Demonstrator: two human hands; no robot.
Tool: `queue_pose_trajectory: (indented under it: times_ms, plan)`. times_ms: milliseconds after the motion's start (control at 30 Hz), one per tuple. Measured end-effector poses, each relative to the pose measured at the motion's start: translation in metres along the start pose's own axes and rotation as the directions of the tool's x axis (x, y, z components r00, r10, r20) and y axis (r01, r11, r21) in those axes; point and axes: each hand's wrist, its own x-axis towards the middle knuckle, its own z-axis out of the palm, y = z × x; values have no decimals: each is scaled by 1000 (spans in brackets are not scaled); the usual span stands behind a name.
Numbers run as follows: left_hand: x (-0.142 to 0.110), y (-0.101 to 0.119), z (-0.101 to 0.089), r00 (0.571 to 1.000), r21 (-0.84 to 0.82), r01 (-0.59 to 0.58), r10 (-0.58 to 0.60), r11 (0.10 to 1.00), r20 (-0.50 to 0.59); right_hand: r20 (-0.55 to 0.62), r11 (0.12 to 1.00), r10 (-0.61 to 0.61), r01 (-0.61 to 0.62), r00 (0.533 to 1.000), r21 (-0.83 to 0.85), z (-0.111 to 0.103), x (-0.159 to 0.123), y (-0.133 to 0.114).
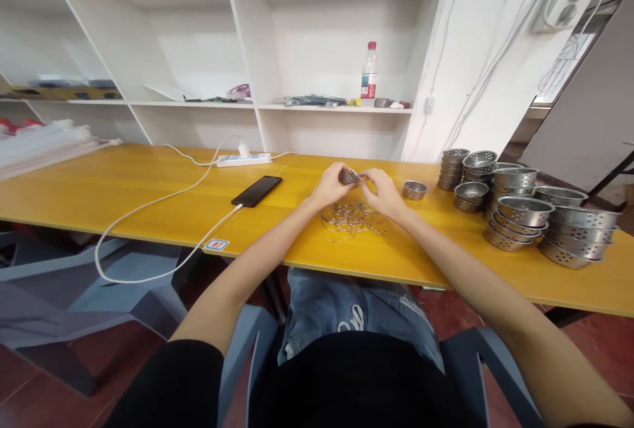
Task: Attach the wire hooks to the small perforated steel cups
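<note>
My left hand (333,185) is closed around a small perforated metal cup (348,178), held tilted above the table. The fingers of my right hand (381,189) are pinched together at the cup's right edge; whatever lies between them is too small to make out. Below both hands spreads a loose pile of thin bent metal wires (352,218). A single perforated cup (415,189) stands upright on the table, a little to the right of my right hand.
Stacks of perforated metal cups (522,211) crowd the table's right side. To the left lie a black phone (257,191) on a white cable (143,207) and a power strip (244,160). White shelves (331,108) with a plastic bottle (369,74) rise behind the yellow table (292,243).
</note>
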Motion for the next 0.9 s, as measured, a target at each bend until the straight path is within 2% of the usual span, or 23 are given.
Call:
queue_pose_trajectory:
  times_ms: [100, 200, 267, 367, 467, 533, 600, 700, 767, 900]
  plan:
    - [3, -20, -9, 979, 113, 196, -188, 974, -78, 50, 994, -16, 21, 999, -108, -4, -1, 4]
    - [3, -38, -22, 942, 247, 336, -320, 909, -101, 110, 977, 50, -26, 993, -210, -6, -2, 5]
    - [2, -43, -28, 925, 343, 374, -373, 862, -73, 140, 960, 139, -99, 980, -263, -6, -2, 5]
    - [-1, -41, -33, 892, 503, 410, -451, 761, -44, 197, 921, 285, -211, 938, -328, -8, -1, 4]
    - [-1, -31, -35, 864, 643, 445, -488, 624, -124, 228, 880, 381, -276, 896, -385, -12, 1, 2]
    - [0, -26, -36, 885, 699, 419, -434, 580, -171, 217, 848, 428, -308, 877, -431, -17, 3, -1]
    - [2, -23, -36, 902, 718, 377, -409, 585, -140, 192, 798, 488, -346, 851, -493, -23, 5, -3]
    - [5, -26, -34, 876, 701, 336, -481, 629, 13, 156, 709, 586, -410, 795, -574, -33, 8, -3]
    - [5, -33, -32, 868, 681, 312, -490, 662, 78, 138, 668, 631, -444, 764, -597, -40, 9, -1]
    - [4, -49, -32, 870, 655, 316, -485, 686, 89, 99, 606, 693, -503, 714, -616, -49, 10, 5]
